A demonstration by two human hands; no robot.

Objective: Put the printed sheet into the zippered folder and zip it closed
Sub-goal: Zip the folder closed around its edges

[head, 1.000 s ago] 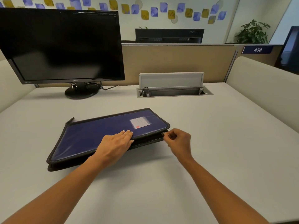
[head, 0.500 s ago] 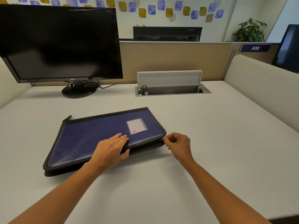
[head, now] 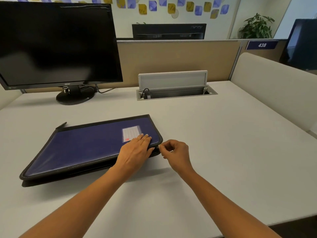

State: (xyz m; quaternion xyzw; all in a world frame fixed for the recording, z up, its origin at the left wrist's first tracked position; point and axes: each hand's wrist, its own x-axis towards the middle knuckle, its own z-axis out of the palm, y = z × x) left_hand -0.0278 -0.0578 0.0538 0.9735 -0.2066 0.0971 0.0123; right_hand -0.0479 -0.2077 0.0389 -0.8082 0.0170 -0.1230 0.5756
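A dark blue zippered folder [head: 82, 146] with black edging lies flat on the white desk [head: 223, 152], its cover down and a small label window near its right end. My left hand [head: 135, 152] presses flat on the cover near the folder's right front corner. At that corner my right hand [head: 175, 154] pinches the zipper pull [head: 157, 147] between thumb and forefinger. The printed sheet is not visible.
A black monitor [head: 56, 45] on a round stand sits at the back left. An open cable tray [head: 175, 92] with a raised lid is set into the desk at the back. Beige partitions border the desk behind and on the right.
My left hand slid right along the cover toward the label and the right front corner. My right hand stays at the corner, pinching the zipper pull.
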